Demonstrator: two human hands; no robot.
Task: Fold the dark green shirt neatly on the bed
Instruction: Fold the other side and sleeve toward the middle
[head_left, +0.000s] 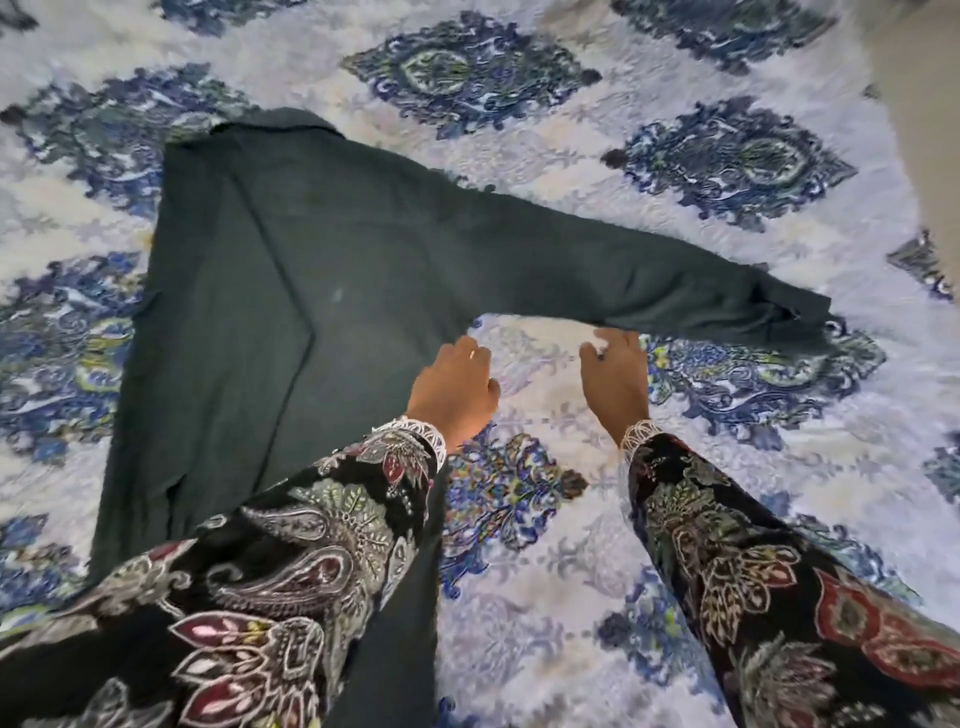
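The dark green shirt (291, 291) lies flat on the bed, collar at the far end. Its left side looks folded over the body along a lengthwise crease. One long sleeve (649, 283) stretches out flat to the right. My left hand (452, 389) hovers at the shirt's right edge, just below the armpit, with its fingers loosely bent and nothing in them. My right hand (615, 374) reaches the sleeve's lower edge, and its spread fingertips touch the cloth. My patterned sleeve hides the shirt's near hem.
The bed cover (571, 597) is white with blue and green ornaments and fills nearly the whole view. A pale strip (919, 104) at the far right lies past the bed's edge. Bare cover lies right of the shirt's body.
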